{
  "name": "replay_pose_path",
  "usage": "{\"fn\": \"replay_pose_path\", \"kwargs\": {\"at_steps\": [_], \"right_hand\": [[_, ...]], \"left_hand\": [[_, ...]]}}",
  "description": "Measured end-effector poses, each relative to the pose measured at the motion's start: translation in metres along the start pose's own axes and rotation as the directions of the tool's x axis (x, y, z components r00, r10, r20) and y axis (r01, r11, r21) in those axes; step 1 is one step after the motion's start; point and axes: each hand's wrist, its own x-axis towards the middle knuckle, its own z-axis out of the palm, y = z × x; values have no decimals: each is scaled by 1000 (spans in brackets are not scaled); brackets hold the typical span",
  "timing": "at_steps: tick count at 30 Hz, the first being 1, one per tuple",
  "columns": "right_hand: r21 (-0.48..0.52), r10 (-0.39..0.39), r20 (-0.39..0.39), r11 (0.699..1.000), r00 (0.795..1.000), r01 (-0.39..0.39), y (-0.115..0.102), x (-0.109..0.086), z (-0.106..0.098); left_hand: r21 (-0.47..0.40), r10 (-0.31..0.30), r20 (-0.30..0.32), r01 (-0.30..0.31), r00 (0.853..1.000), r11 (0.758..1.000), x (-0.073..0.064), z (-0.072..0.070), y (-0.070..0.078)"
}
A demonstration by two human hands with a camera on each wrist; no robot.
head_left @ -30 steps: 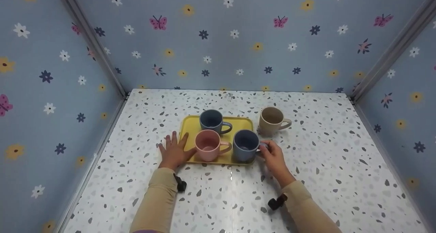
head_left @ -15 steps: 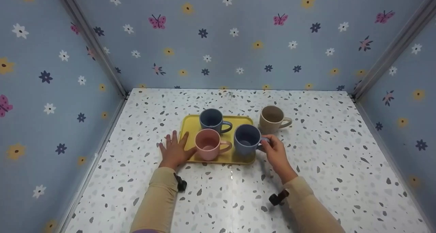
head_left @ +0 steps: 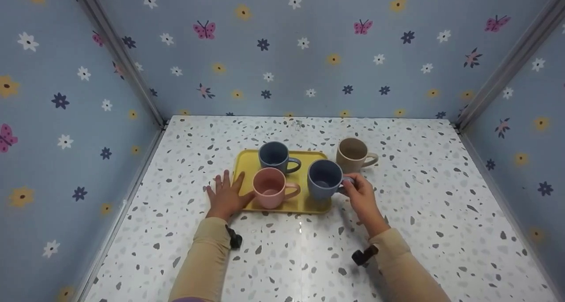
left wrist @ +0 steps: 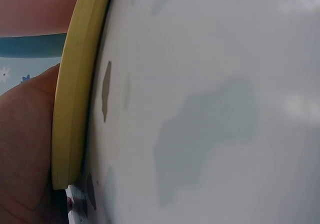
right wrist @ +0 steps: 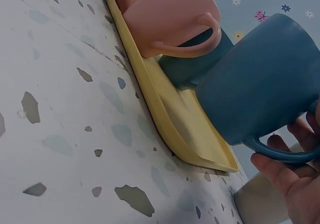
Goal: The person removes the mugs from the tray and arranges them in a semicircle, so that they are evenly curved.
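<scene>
My right hand (head_left: 363, 199) grips the handle of a blue mug (head_left: 324, 183), which hangs over the right end of a yellow tray (right wrist: 185, 121). In the right wrist view, thumb and fingers wrap round the mug's handle (right wrist: 282, 155), and the base shows just above the tray. My left hand (head_left: 226, 199) lies with spread fingers at the tray's left edge, its thumb beside a pink mug (head_left: 269, 189). That pink mug stands on the tray's front part, handle to the right. Behind it on the tray stands a second blue mug (head_left: 274, 155).
A beige mug (head_left: 352, 154) stands on the speckled table (head_left: 415, 231) just beyond the tray's right back corner, close to the held mug. Flowered panels (head_left: 282, 54) close in the table at the back and both sides.
The mug in my right hand has risen from the tray's front right and shifted back and to the right. My left hand, the tray and the other mugs stay where they were.
</scene>
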Motion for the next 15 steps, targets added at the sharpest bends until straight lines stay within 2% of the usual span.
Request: {"fn": "replay_pose_path", "kwargs": {"at_steps": [8, 15], "right_hand": [[60, -84, -12, 995, 996, 85, 0, 2, -12], [67, -68, -24, 995, 997, 69, -2, 3, -25]], "left_hand": [[8, -5, 2, 5, 1000, 1000, 0, 0, 1], [8, -6, 1, 6, 1000, 1000, 0, 0, 0]]}}
